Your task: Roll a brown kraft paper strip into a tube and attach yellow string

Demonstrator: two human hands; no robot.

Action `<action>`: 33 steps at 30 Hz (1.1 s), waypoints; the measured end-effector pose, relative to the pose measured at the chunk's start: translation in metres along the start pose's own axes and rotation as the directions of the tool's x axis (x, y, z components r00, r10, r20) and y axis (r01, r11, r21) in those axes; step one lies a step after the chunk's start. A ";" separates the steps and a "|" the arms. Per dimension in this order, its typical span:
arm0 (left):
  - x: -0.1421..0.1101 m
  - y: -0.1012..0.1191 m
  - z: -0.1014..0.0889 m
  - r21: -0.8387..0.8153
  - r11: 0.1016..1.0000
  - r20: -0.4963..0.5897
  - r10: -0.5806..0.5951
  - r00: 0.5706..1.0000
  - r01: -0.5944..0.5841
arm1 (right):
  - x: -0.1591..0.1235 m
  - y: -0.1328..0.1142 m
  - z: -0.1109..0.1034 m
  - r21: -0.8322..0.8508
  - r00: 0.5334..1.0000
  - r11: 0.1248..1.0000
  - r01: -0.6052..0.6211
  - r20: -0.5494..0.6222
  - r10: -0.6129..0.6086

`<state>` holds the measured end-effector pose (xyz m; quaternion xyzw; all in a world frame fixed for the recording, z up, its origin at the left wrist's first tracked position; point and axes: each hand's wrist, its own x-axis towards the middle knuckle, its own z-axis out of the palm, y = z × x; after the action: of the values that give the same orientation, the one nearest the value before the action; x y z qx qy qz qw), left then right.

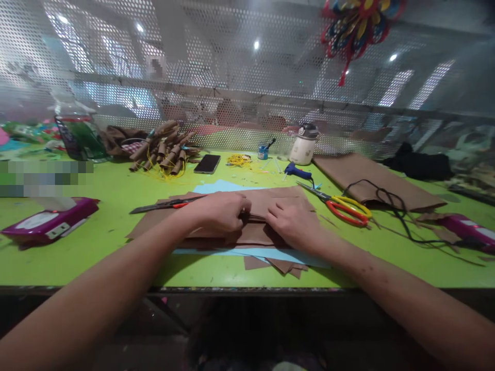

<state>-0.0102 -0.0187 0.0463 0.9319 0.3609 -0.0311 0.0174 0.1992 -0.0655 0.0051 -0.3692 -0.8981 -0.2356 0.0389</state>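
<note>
Sheets of brown paper (pixel 286 198) lie stacked on light blue paper (pixel 228 252) in front of me. My left hand (pixel 224 211) is closed, its curled fingers pinching a folded edge of the brown paper near the middle. Facing it, my right hand (pixel 292 224) has bent fingertips gripping the same fold. Under my left wrist rests a dark cutting tool with red parts (pixel 158 205); its kind is partly hidden. Scissors (pixel 344 207) with red and yellow handles lie beside my right hand. Just behind them is a blue glue gun (pixel 299 171).
Rolled brown paper tubes (pixel 170 152), a phone (pixel 208 164), yellow string (pixel 238 161), a small blue jar (pixel 263 151) and a white flask (pixel 304 147) line the back. A purple tissue pack (pixel 54 221) sits left. Folded brown paper (pixel 371 180) and a black cord (pixel 402 221) lie right.
</note>
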 end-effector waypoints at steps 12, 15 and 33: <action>-0.001 -0.014 -0.017 -0.510 0.860 0.050 0.069 0.996 -0.034 | 0.000 0.005 -0.013 0.116 0.953 0.993 -0.006 -0.299 0.041; -0.001 -0.011 -0.018 -0.558 0.828 0.061 0.098 0.993 -0.047 | 0.000 0.005 -0.010 0.097 0.934 0.995 -0.035 -0.352 0.067; 0.002 -0.002 -0.004 -0.356 0.925 -0.067 0.117 0.991 -0.133 | 0.004 0.018 -0.018 0.907 0.959 0.369 -0.204 0.109 0.262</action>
<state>-0.0102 -0.0158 0.0506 0.9345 0.3009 0.0574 0.1812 0.2066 -0.0596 0.0290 -0.4042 -0.8179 0.2890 0.2901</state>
